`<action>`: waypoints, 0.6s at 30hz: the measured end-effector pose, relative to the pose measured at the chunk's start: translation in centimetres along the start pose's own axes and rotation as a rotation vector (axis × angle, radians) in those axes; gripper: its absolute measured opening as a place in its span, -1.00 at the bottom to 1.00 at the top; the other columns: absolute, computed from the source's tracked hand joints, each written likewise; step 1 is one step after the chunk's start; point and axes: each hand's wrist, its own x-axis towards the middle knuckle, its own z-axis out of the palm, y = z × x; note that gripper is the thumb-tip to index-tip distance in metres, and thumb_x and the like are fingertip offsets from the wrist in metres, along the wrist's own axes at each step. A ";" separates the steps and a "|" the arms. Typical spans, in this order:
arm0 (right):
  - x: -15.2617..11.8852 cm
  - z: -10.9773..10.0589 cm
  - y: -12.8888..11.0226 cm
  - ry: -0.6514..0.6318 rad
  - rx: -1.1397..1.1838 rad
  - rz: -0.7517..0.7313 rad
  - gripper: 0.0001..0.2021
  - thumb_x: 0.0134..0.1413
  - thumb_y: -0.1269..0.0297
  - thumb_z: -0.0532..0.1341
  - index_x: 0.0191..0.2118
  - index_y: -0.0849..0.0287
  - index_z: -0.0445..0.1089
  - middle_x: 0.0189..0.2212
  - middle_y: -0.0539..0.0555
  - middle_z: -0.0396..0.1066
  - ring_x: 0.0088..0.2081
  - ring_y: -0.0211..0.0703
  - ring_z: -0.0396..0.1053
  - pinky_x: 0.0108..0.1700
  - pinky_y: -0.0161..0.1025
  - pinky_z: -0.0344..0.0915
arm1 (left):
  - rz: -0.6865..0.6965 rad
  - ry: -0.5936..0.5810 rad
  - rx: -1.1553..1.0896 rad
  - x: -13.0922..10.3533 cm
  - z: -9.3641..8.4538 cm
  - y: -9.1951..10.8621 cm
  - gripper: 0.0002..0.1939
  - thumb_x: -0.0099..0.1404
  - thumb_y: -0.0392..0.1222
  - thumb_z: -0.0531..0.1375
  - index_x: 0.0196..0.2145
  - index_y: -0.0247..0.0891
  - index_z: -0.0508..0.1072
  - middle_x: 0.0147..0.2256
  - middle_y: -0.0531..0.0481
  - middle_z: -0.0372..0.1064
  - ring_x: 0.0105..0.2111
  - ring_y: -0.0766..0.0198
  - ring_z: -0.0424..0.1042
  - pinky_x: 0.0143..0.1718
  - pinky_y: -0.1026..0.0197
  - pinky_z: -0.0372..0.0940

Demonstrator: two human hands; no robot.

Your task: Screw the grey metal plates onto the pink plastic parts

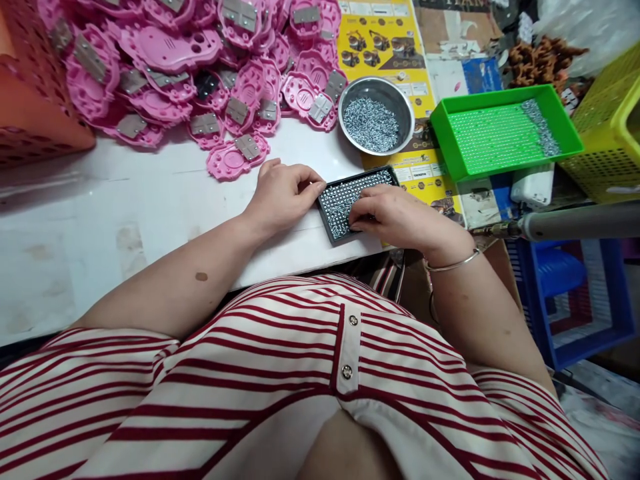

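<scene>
A small black tray (327,223) full of screws lies near the front edge of the white table. My left hand (289,195) touches the tray's upper left corner, thumb and forefinger pinched against its rim. Over the tray's lower right part is my right hand (387,212), its fingers curled down onto the screws; what lies between the fingertips is hidden. A steel bowl (375,123) of loose screws stands just behind the tray. To the right, a green tray (493,137) has screws heaped at its right end.
Pink plastic parts (237,157) with metal plates are piled at the back left, beside an orange basket (40,93). A yellow basket (607,127) stands at the right. An electric screwdriver (575,221) lies below the green tray, above a blue crate (595,347).
</scene>
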 end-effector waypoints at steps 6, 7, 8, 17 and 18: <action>-0.7 -0.3 0.5 -0.003 0.028 0.044 -0.83 0.15 0.40 0.16 -0.25 0.20 0.52 -0.31 0.11 0.48 -0.26 -0.17 0.33 -0.17 -0.24 0.15 | 0.004 0.004 -0.005 0.1 0.0 -0.1 -0.78 0.33 -0.12 0.14 -0.29 -0.20 0.58 -0.30 0.01 0.58 -0.29 0.19 0.46 0.30 -0.19 -0.01; -0.7 -0.2 0.4 -0.018 0.039 0.034 -0.82 0.16 0.40 0.15 -0.26 0.20 0.52 -0.32 0.10 0.48 -0.26 -0.17 0.33 -0.17 -0.24 0.15 | 0.005 0.005 -0.004 0.1 0.0 -0.1 -0.79 0.33 -0.12 0.14 -0.29 -0.20 0.58 -0.29 0.01 0.58 -0.29 0.19 0.46 0.30 -0.19 -0.01; -0.7 -0.1 0.4 -0.008 0.041 0.038 -0.82 0.17 0.39 0.15 -0.26 0.20 0.53 -0.33 0.10 0.48 -0.26 -0.17 0.33 -0.17 -0.24 0.15 | 0.007 0.005 -0.002 0.1 0.1 -0.1 -0.78 0.33 -0.12 0.14 -0.29 -0.20 0.58 -0.29 0.01 0.58 -0.29 0.18 0.46 0.30 -0.19 -0.01; -0.4 0.8 0.2 0.089 0.074 0.024 -0.83 0.20 0.34 0.18 -0.27 0.21 0.54 -0.34 0.11 0.45 -0.27 -0.18 0.31 -0.18 -0.24 0.15 | 0.018 0.013 -0.008 0.0 0.1 -0.1 -0.79 0.34 -0.14 0.15 -0.28 -0.19 0.59 -0.27 -0.01 0.60 -0.27 0.17 0.48 0.28 -0.21 0.00; -0.3 0.9 0.4 0.113 0.081 0.025 -0.84 0.19 0.35 0.19 -0.26 0.21 0.54 -0.34 0.11 0.45 -0.27 -0.18 0.30 -0.17 -0.24 0.15 | 0.014 0.012 -0.007 0.0 0.1 -0.1 -0.79 0.33 -0.14 0.15 -0.28 -0.19 0.59 -0.27 0.00 0.60 -0.28 0.17 0.48 0.28 -0.21 0.00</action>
